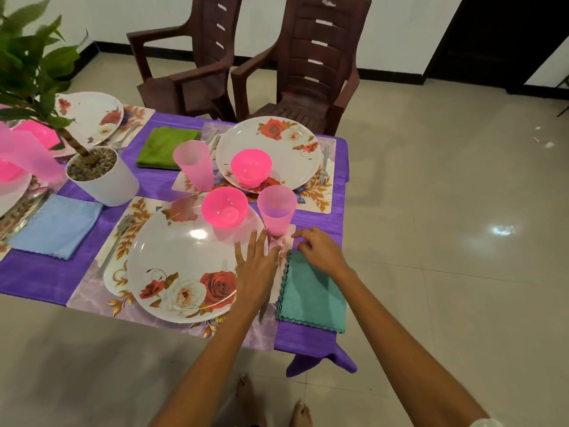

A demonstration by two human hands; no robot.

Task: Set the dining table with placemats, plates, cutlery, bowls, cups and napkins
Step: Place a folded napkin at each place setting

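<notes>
The near setting has a floral placemat (92, 291), a rose plate (181, 266), a pink bowl (224, 207) on it, a pink cup (276, 209), a fork (115, 241) on the left and a teal napkin (311, 291) on the right. My left hand (255, 266) lies flat with straight fingers over the plate's right edge and a knife (264, 312) beside it. My right hand (318, 249) rests on the teal napkin's top corner, fingers bent; a grip is not plain.
A second setting behind has a plate (292, 155), pink bowl (251, 166), pink cup (193, 164), fork (324, 167) and green napkin (164, 147). A potted plant (101, 177), a blue napkin (55, 226) and more settings are on the left. Two brown chairs (311, 66) stand behind.
</notes>
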